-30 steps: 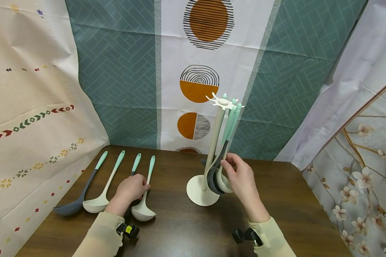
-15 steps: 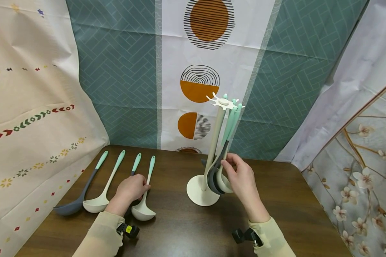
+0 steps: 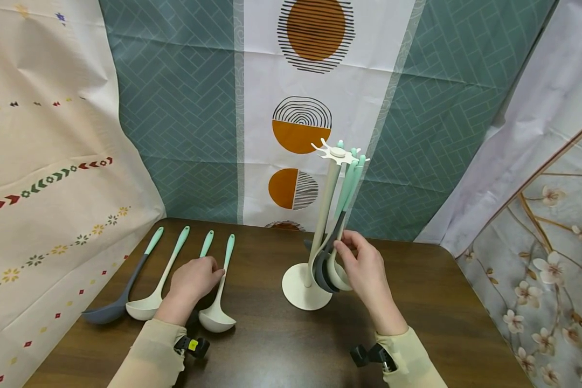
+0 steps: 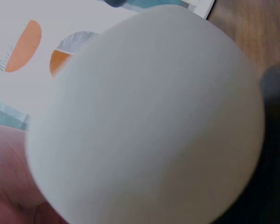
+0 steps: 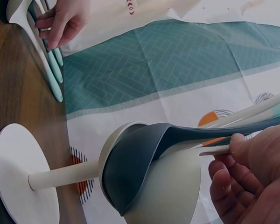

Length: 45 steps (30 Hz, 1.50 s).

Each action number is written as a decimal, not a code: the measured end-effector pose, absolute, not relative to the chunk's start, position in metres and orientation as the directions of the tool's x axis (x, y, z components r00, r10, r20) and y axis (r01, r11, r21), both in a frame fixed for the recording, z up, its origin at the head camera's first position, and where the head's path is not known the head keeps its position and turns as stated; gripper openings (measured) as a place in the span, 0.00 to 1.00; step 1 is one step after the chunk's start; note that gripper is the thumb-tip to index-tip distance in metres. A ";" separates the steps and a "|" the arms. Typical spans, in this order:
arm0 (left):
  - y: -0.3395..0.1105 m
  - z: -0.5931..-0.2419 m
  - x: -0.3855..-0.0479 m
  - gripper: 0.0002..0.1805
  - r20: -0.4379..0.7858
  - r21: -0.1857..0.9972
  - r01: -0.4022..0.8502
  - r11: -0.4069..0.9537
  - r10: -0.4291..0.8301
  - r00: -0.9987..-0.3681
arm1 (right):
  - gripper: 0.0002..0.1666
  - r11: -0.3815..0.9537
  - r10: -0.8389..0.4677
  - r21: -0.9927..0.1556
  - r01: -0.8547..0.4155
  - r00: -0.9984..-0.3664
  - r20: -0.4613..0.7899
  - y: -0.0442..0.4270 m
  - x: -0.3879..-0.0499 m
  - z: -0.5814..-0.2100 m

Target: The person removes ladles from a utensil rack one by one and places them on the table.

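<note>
My right hand [image 3: 364, 264] pinches the shaft of a white ladle [image 5: 172, 186] that hangs on a cream utensil stand [image 3: 296, 285]. Against its bowl nests a dark grey ladle [image 5: 130, 158], with another pale bowl behind. At the left, my left hand [image 3: 194, 280] is over a grey ladle with a mint handle [image 3: 206, 245], fingers curled at its shaft in the right wrist view; its bowl is mostly hidden. Just right of that hand lies a white ladle [image 3: 216, 319], whose rounded bowl [image 4: 144, 116] fills most of the left wrist view.
Farther left on the brown table [image 3: 267, 345] lie a white ladle [image 3: 147, 308] and a dark grey ladle [image 3: 108, 312], handles pointing away. The stand's hooked top [image 3: 337, 153] rises before a patterned cloth backdrop [image 3: 184, 124]. Cloths also hang at both sides.
My left hand has shifted slightly away from me, covering more of the grey ladle's shaft. The right hand and the hanging ladles stay in place.
</note>
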State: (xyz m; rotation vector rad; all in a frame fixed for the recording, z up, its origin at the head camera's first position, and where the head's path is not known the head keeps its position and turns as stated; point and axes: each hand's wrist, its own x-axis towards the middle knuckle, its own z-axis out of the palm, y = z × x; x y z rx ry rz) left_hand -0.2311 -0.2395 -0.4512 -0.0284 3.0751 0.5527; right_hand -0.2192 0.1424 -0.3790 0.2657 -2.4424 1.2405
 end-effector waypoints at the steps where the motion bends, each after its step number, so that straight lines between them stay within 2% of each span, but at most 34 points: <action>1: -0.239 -0.450 -0.231 0.12 -0.009 0.347 -0.017 0.938 -0.015 -1.000 | 0.08 0.590 0.006 -0.734 -0.336 -0.908 0.420 0.142 -0.219 -0.379; 13: -0.218 -0.418 -0.215 0.12 0.177 0.362 0.070 0.929 0.005 -0.984 | 0.08 0.614 -0.004 -0.717 -0.329 -0.910 0.414 0.145 -0.220 -0.375; 18: -0.201 -0.397 -0.204 0.14 0.276 0.371 0.129 0.920 0.024 -0.961 | 0.09 0.596 -0.015 -0.734 -0.326 -0.918 0.396 0.147 -0.219 -0.373; 25: -0.175 -0.380 -0.195 0.10 0.390 0.383 0.221 0.897 0.060 -0.919 | 0.14 0.577 -0.025 -0.749 -0.326 -0.923 0.383 0.148 -0.218 -0.372; 36: -0.139 -0.369 -0.190 0.09 0.497 0.399 0.348 0.848 0.118 -0.860 | 0.14 0.530 -0.069 -0.796 -0.293 -0.950 0.303 0.154 -0.218 -0.369; 45: -0.113 -0.364 -0.191 0.10 0.548 0.434 0.426 0.794 0.144 -0.824 | 0.14 0.505 -0.058 -0.808 -0.302 -0.946 0.318 0.155 -0.218 -0.368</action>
